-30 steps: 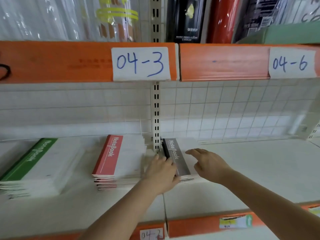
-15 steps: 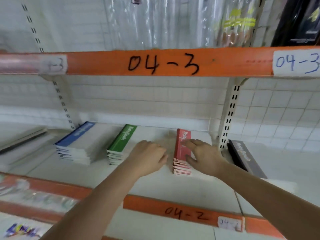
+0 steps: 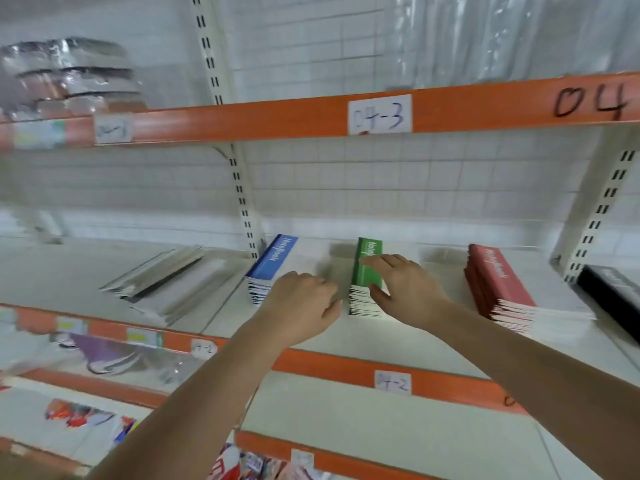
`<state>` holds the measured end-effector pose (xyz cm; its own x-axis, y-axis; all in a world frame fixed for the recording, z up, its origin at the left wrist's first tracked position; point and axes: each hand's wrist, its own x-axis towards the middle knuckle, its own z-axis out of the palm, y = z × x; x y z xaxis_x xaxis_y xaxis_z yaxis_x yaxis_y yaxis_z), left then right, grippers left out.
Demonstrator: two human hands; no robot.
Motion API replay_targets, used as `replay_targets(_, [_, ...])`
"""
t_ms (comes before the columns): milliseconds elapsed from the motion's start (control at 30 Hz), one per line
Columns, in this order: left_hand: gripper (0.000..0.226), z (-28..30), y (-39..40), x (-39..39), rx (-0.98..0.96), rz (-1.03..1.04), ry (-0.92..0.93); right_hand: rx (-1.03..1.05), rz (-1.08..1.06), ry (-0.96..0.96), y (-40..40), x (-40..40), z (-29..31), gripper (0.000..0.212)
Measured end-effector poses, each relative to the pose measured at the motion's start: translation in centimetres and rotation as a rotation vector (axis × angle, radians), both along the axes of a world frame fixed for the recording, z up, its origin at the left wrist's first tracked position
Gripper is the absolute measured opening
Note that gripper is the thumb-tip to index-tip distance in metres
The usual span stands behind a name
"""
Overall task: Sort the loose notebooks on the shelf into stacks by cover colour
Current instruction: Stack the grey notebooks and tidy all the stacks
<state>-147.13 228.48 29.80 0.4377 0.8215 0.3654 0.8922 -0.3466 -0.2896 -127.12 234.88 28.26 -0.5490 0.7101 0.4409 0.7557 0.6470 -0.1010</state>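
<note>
Half a second ago both hands framed the red stack; now they frame the green stack [image 3: 366, 277] one place to the left, and the view has swung left with them. The left hand [image 3: 300, 303] sits against the green stack's left side, between it and the blue stack [image 3: 269, 268], with its fingers curled inward; whether they grip anything cannot be told, since the fingertips are turned away from the camera. The right hand [image 3: 403, 289] lies over the green stack's right part, fingers stretched forward across the top cover and thumb down by the near edge of the pages, resting on it rather than clasping it.

The red stack [image 3: 498, 287] now stands alone to the right, apart from both hands. The black stack [image 3: 611, 294], which a second ago was under the hands, has slid to the far right edge and is cut off by the frame. All four coloured stacks lie on the white shelf [image 3: 398, 334] behind the orange rail labelled 04-2.

Left of the blue stack lies a pile of pale, silvery items [image 3: 166, 284], too blurred to identify. The white parts of the covers are washed out against the shelf, and the left side of the picture is smeared by motion.
</note>
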Motion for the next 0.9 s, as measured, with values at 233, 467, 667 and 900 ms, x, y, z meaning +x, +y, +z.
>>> replay_targets(233, [0.040, -1.6, -2.4, -11.3, 0.127, 0.077, -0.029, -0.031, 0.055, 0.018, -1.2, -10.4, 0.2, 0.046])
replay_targets(467, [0.039, -3.8, -2.6, -19.2, 0.062, 0.142, -0.111, -0.109, 0.161, -0.093, 0.4, -18.2, -0.6, 0.049])
replay_targets(667, [0.036, -4.7, -1.2, -26.3, 0.026, 0.246, -0.102, -0.135, 0.237, -0.052, 3.1, -24.9, -2.4, 0.048])
replay_targets(900, [0.022, -5.4, 0.5, -35.3, -0.066, 0.425, -0.133, -0.185, 0.334, -0.125, 6.7, -33.4, -3.2, 0.051])
